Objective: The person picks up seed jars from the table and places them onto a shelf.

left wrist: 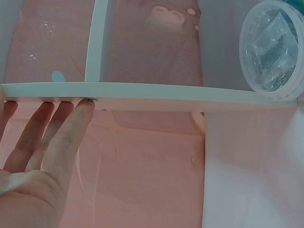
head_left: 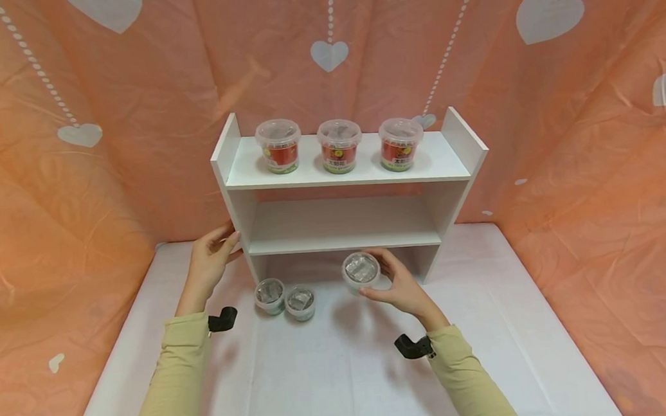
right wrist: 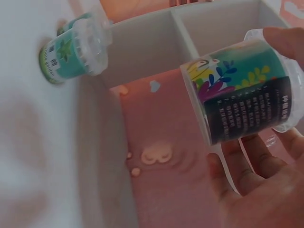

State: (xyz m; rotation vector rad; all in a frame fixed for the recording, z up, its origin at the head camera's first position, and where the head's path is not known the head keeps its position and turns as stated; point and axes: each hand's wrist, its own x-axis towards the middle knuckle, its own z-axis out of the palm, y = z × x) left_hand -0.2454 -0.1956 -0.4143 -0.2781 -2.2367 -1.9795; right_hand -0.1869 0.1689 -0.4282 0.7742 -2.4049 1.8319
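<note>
My right hand (head_left: 399,286) holds a small clear-lidded plastic tub (head_left: 360,270) in front of the shelf's lowest level, thumb on one side and fingers on the other. In the right wrist view this tub (right wrist: 237,92) is tilted and shows a teal label with coloured leaves and a dark text panel. With fingers nearly straight, my left hand (head_left: 206,262) touches the left side panel of the white shelf (head_left: 237,208); the left wrist view has its fingertips (left wrist: 85,108) against that panel. Two more tubs, a left one (head_left: 269,295) and a right one (head_left: 301,302), stand close together at the shelf's lower left.
Three red-labelled tubs stand in a row on the top shelf: a left one (head_left: 280,147), a middle one (head_left: 339,146) and a right one (head_left: 401,144). A white cloth covers the table (head_left: 310,383). Orange fabric with white hearts (head_left: 156,85) hangs behind and at both sides.
</note>
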